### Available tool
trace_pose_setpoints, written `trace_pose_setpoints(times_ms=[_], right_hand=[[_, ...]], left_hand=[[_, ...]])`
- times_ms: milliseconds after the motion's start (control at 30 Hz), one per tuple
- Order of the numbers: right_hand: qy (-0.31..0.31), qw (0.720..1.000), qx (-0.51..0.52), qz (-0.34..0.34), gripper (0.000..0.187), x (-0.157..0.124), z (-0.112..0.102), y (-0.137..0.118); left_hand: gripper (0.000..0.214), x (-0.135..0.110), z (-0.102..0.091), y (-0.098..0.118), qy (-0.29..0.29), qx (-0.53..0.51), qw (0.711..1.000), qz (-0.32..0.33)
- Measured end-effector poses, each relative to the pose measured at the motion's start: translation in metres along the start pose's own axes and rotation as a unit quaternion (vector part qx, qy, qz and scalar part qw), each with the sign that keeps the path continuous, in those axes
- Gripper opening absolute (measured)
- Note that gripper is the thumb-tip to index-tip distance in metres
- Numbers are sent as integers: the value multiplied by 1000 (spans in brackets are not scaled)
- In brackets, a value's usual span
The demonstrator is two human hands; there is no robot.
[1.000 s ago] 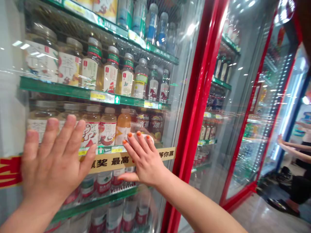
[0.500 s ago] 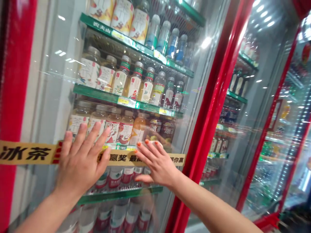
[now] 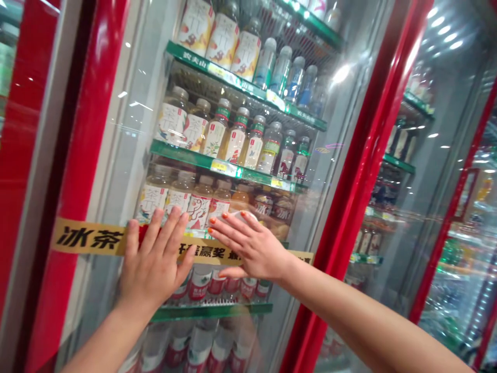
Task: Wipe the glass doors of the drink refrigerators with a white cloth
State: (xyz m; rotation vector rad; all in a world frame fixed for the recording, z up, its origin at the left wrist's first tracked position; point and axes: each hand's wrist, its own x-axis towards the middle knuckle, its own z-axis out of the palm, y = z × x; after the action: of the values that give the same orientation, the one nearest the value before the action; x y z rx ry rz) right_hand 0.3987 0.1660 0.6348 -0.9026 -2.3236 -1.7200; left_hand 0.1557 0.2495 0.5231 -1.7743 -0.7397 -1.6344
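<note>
Both my hands lie against the glass door [image 3: 334,119] of a drinks fridge. My left hand [image 3: 155,269] is flat on the glass with its fingers spread, over a yellow banner strip [image 3: 85,237] with black characters. My right hand [image 3: 252,248], with orange nails, reaches across from the right with fingers stretched, pressing a small white pad [image 3: 244,214] against the glass under its fingertips. Behind the glass stand rows of tea bottles [image 3: 233,140] on green shelves [image 3: 217,166].
A red door frame [image 3: 361,171] runs down to the right of my hands, another red frame [image 3: 81,155] to the left. Further right are more glass-fronted fridges [image 3: 438,155] full of bottles. Red-capped bottles [image 3: 202,282] stand on the lower shelf.
The view has shifted left and back, so the left red frame now shows. Both hands stay on the glass. The right hand with the white pad has slid slightly upward relative to the banner.
</note>
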Motion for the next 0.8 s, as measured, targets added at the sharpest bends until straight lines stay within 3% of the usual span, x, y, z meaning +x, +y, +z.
trace_pose_setpoints(times_ms=[67,133,200,267,333,367,400,433,500,567,633,667,700,800], right_hand=[[-5,998,-12,66,92,1,-10,29],[18,980,-21,199,90,17,-17,55],[40,966,-15,256,92,38,-19,56],[41,985,6,168,95,47,-15,31],[5,999,34,7,91,38,-9,3],[-18,998,43,-43,87,29,-7,-3],[-39,997,46,-50,83,20,-7,-1],[-52,998,43,-17,82,13,-10,11],[-38,989,29,138,86,12,-19,52],[9,955,18,297,88,31,-28,89],[49,930,5,365,87,56,-32,94],[57,933,-5,354,87,66,-30,82],[50,952,-14,302,86,70,-26,61],[7,997,-27,78,74,43,-5,-10]], left_hand=[[81,0,0,0,4,7,1000,5],[82,-1,0,0,8,14,1000,9],[81,-2,-1,-2,9,16,1000,12],[81,-2,-1,-3,10,12,1000,16],[83,-3,-1,-4,18,8,1000,16],[83,-3,-1,-4,23,8,1000,14],[84,-3,-1,-3,25,9,1000,13],[85,-3,0,-3,26,12,1000,12],[84,-3,0,-3,21,18,1000,14],[83,-3,-1,-3,19,21,999,17],[83,-3,-2,-4,17,16,1000,14],[83,-3,-2,-5,15,9,1000,13],[83,-4,-3,-5,11,2,1000,11],[83,-5,-2,-8,8,-24,1000,1]])
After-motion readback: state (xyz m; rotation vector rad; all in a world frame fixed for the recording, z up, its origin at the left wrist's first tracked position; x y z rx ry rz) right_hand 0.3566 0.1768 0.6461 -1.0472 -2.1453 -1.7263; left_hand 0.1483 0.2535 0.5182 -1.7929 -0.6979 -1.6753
